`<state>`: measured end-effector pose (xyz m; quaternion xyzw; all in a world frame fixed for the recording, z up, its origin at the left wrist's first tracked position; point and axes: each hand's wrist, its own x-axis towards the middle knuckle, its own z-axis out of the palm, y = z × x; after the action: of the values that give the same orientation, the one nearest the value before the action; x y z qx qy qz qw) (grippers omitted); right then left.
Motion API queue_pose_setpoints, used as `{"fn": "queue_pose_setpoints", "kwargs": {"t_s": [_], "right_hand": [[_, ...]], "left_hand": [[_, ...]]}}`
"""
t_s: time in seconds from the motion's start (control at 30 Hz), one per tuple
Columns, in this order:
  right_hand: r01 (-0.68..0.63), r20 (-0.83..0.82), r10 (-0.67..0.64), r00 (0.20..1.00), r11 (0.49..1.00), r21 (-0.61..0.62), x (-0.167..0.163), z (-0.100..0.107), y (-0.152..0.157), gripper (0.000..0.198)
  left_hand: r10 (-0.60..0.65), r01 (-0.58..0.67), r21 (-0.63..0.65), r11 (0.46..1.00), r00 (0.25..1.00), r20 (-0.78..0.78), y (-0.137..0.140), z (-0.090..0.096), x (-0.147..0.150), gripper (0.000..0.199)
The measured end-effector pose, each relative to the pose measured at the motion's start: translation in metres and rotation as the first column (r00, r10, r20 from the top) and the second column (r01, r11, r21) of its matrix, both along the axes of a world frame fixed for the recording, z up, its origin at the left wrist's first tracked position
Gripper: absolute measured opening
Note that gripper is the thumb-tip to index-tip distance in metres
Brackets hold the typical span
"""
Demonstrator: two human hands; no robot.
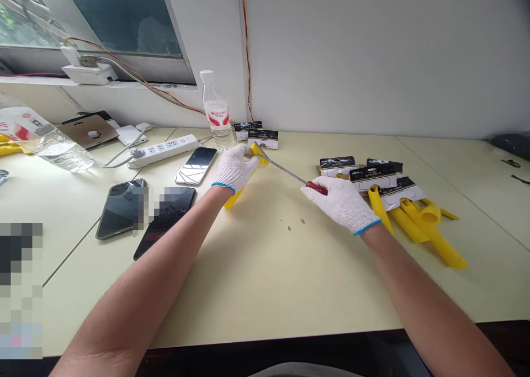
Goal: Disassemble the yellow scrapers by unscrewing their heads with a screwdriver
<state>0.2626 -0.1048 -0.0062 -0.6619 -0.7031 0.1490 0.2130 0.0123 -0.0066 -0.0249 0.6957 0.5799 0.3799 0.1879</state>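
Firstly, a heap of elongated yellow plastic pieces (436, 236) with black-and-white cards (372, 178), toward the right end of the bench (290, 294). One smooth slim yellow piece (233, 198), raised toward the far edge, pinched in the grip of the left hand (236, 169), white knit glove. One screwdriver (285, 171), thin metal shaft, red handle, clasped by the right hand (342, 203), likewise gloved. Two tiny metal bits (289, 228), mid-bench. Hidden: the piece's middle; tip contact unclear. Bench pale, seamed, against a plain white wall (351, 51).
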Motion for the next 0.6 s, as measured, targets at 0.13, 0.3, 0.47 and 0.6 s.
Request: {"fn": "queue_pose_setpoints", "kwargs": {"t_s": [0.13,0.3,0.47,0.6], "right_hand": [[0.052,-0.134,-0.066,0.989,0.993,-0.108,0.002,0.005,0.000,0.031],[0.032,0.020,-0.033,0.999,0.998,0.047,0.003,0.003,0.002,0.040],[-0.009,-0.063,0.005,0.998,0.998,-0.060,0.001,0.005,-0.001,0.053],[0.001,-0.191,-0.055,0.980,0.963,-0.270,0.000,0.010,-0.004,0.040]], "left_hand": [[0.030,-0.029,0.020,0.999,0.998,-0.062,0.007,-0.003,0.000,0.036],[0.042,-0.040,0.025,0.999,0.993,-0.112,0.012,-0.002,0.003,0.035],[0.052,-0.047,0.045,0.998,0.991,-0.126,0.011,-0.001,0.004,0.034],[0.068,-0.058,0.080,0.995,0.990,-0.122,0.006,0.001,0.005,0.029]]}}
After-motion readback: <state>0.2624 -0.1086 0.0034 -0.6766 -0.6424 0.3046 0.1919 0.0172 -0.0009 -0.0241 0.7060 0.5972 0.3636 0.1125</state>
